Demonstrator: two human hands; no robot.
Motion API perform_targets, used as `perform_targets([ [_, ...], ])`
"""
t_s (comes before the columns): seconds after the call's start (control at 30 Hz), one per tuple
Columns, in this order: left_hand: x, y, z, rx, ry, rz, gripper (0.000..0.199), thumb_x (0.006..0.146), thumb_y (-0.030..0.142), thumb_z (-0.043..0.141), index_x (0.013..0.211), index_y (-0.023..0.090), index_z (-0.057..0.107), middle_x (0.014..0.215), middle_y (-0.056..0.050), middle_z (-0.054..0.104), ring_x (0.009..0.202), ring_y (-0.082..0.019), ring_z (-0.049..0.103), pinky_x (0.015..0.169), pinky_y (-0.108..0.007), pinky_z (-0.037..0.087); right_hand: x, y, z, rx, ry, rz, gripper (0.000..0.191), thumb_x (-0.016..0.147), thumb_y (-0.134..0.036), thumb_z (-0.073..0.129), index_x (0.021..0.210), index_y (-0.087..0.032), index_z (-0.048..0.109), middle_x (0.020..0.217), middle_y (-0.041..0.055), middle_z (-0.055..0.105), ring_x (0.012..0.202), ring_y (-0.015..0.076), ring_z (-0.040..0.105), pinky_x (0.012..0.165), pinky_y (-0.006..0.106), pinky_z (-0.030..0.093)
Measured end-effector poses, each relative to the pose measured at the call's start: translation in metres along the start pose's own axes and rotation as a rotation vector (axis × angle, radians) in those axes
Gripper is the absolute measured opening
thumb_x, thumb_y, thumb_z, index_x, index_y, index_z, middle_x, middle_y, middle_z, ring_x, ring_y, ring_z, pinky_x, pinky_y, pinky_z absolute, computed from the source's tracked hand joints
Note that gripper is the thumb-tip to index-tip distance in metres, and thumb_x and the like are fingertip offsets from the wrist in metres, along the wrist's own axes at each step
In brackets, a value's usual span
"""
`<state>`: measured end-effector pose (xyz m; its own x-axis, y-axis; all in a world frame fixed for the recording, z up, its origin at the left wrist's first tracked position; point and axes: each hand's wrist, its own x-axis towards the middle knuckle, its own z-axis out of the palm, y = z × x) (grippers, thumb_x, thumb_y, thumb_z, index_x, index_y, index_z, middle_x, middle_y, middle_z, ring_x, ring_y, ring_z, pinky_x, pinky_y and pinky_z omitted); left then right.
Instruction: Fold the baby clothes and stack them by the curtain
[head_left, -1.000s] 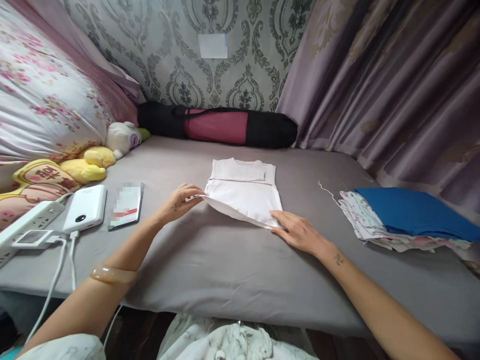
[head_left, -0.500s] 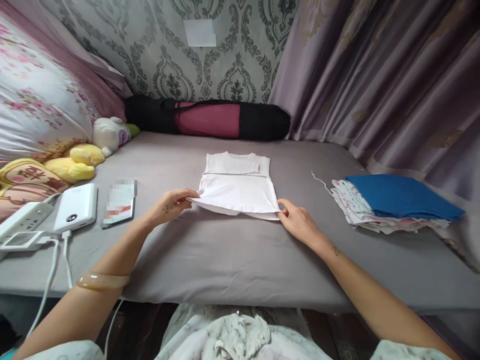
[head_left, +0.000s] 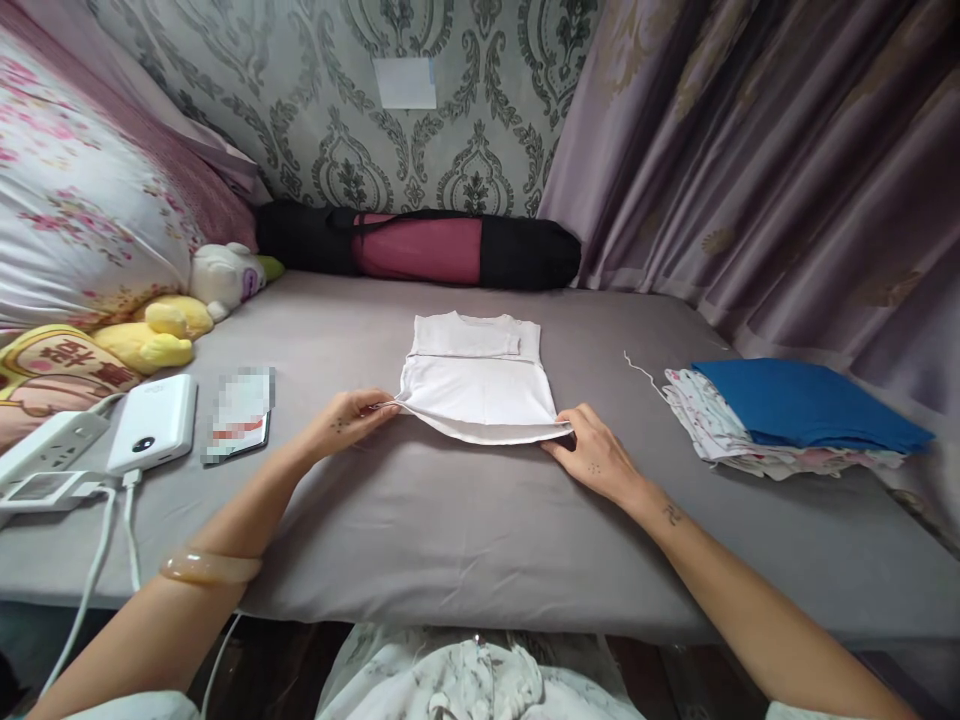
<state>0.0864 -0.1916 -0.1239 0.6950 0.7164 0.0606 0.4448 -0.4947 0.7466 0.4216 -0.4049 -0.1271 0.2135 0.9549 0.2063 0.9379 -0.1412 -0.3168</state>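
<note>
A white shirt (head_left: 476, 385) lies on the grey bed sheet (head_left: 465, 540), its sleeves folded across the upper part near the neckline. My left hand (head_left: 349, 418) pinches the near left corner of the hem between thumb and fingers. At the near right corner, my right hand (head_left: 592, 447) grips the hem, its fingers on top and the thumb lower down. Between the two hands the hem edge sags in a curve, slightly parted into layers.
Right: folded clothes with a blue cloth (head_left: 802, 400) on top. Left: a phone (head_left: 241, 415), a white power bank (head_left: 154, 425), a power strip (head_left: 56, 450) with cables, and plush toys (head_left: 225, 278). Back: a black and red long bag (head_left: 420, 247).
Both hands have shifted their hold on the hem corners. The hem now bows toward me with its layers parted at the edge. The whole view has tilted slightly.
</note>
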Motion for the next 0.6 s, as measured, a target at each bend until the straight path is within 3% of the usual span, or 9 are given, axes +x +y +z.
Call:
perform_targets([
  [0.17, 0.004, 0.007, -0.005, -0.067, -0.026, -0.033, 0.045, 0.085, 0.058, 0.055, 0.085, 0.016, 0.07, 0.068, -0.001, 0.06, 0.062, -0.012, 0.052, 0.055, -0.021, 0.039, 0.017, 0.004, 0.0, 0.0, 0.122, 0.022, 0.016, 0.091, -0.032, 0.053, 0.086, -0.023, 0.065, 0.091, 0.0037, 0.06, 0.071, 0.0151, 0.058, 0.063, 0.025, 0.042],
  [0.3, 0.01, 0.011, -0.01, -0.123, 0.018, -0.052, 0.042, 0.084, 0.057, 0.056, 0.086, 0.017, 0.07, 0.071, -0.002, 0.063, 0.068, -0.014, 0.056, 0.061, -0.023, 0.043, 0.034, 0.013, -0.009, 0.228, 0.15, -0.029, 0.02, 0.087, -0.036, 0.056, 0.083, -0.023, 0.069, 0.1, 0.0063, 0.065, 0.089, 0.0189, 0.061, 0.067, 0.026, 0.044],
  [0.37, 0.017, 0.01, -0.011, -0.137, 0.062, -0.062, 0.042, 0.083, 0.057, 0.057, 0.085, 0.017, 0.07, 0.068, -0.001, 0.06, 0.065, -0.013, 0.053, 0.06, -0.022, 0.04, 0.044, 0.018, -0.011, 0.394, 0.134, 0.018, 0.022, 0.084, -0.039, 0.058, 0.087, -0.022, 0.071, 0.101, 0.0062, 0.069, 0.093, 0.0203, 0.062, 0.068, 0.026, 0.045],
  [0.5, 0.045, 0.008, -0.008, -0.176, 0.206, -0.099, 0.043, 0.08, 0.058, 0.059, 0.084, 0.016, 0.069, 0.063, 0.001, 0.053, 0.06, -0.011, 0.045, 0.053, -0.022, 0.032, 0.067, 0.027, -0.007, 0.683, 0.097, 0.204, 0.032, 0.077, -0.047, 0.064, 0.088, -0.019, 0.071, 0.083, 0.0035, 0.071, 0.076, 0.0181, 0.063, 0.069, 0.028, 0.046],
  [0.6, 0.074, 0.007, -0.004, -0.224, 0.318, -0.126, 0.042, 0.076, 0.056, 0.062, 0.079, 0.014, 0.066, 0.062, 0.002, 0.051, 0.059, -0.011, 0.043, 0.052, -0.022, 0.03, 0.091, 0.031, 0.001, 0.83, 0.149, 0.256, 0.035, 0.073, -0.051, 0.065, 0.082, -0.018, 0.067, 0.076, 0.003, 0.069, 0.07, 0.0175, 0.061, 0.067, 0.028, 0.046],
])
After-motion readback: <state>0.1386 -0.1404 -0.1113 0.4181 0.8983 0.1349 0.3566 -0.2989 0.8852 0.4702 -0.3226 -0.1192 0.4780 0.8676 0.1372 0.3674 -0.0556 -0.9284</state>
